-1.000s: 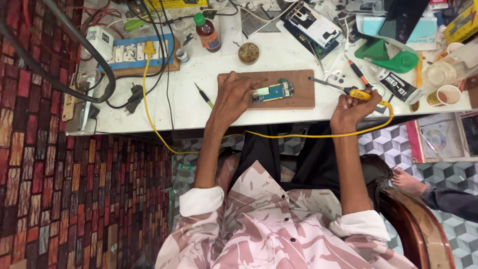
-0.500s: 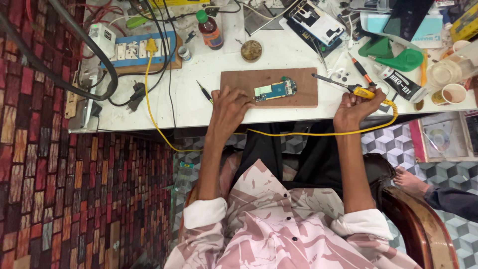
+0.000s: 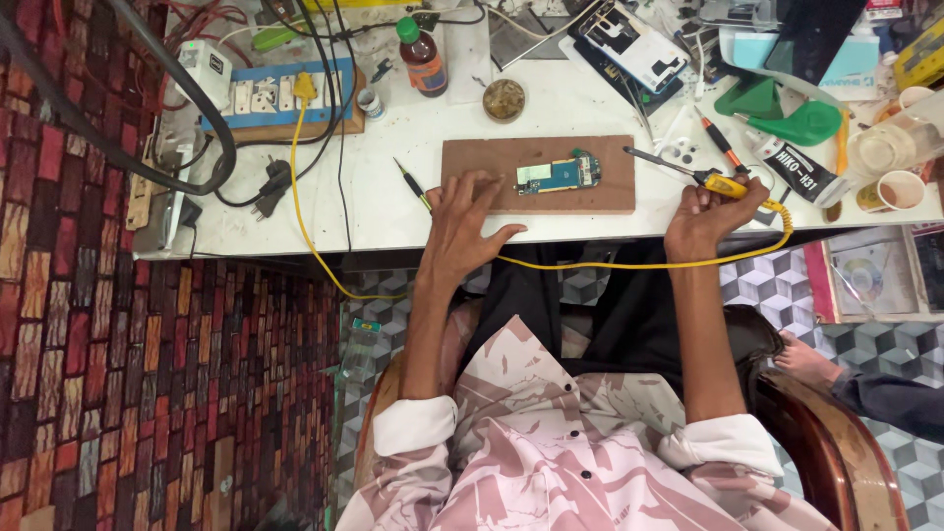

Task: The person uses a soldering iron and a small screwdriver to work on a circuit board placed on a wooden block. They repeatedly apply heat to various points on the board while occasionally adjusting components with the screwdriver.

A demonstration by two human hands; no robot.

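My left hand [image 3: 466, 221] rests flat with fingers spread on the left end of a brown wooden board [image 3: 472, 157], a little left of a small blue-green circuit board [image 3: 558, 175] lying on it. My right hand [image 3: 703, 216] grips a yellow-handled soldering iron [image 3: 723, 184]; its metal tip points left, ending just right of the wooden board. The iron's yellow cable [image 3: 629, 264] loops along the table's front edge.
White worktable [image 3: 393, 206] crowded with a power strip [image 3: 270, 96], brown bottle [image 3: 423, 59], round tin [image 3: 503, 99], opened phone [image 3: 639, 44], green holder [image 3: 801, 123], tube [image 3: 798, 169], cups [image 3: 900, 189], a thin tool [image 3: 413, 184]. Another person's foot [image 3: 808, 362] is at right.
The camera view shifted slightly. My left hand slid a little back toward the board's near left edge. The right hand still holds the iron in about the same place.
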